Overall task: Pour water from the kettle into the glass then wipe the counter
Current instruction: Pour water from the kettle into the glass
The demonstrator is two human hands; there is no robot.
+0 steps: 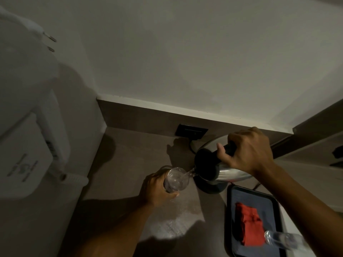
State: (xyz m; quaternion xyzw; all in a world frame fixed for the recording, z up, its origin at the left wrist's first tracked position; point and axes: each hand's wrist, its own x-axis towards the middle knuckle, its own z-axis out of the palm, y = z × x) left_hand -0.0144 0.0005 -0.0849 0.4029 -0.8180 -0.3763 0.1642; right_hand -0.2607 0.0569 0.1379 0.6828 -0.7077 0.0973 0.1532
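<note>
My right hand (248, 151) grips the black handle of a steel kettle (230, 174), which is tilted to the left with its black lid toward me. A thin stream of water runs from its spout into a clear glass (176, 179). My left hand (156, 190) holds that glass from the left, just above the brown counter (130, 164). A folded red cloth (248, 226) lies on a dark tray (230, 201) at the lower right.
The kettle's black base (211, 188) sits under the spout with its cord running right. A second clear glass (282, 240) lies on the tray's near end. A black wall socket (192, 131) is behind. A white appliance (26, 145) and a plug (47, 40) fill the left side.
</note>
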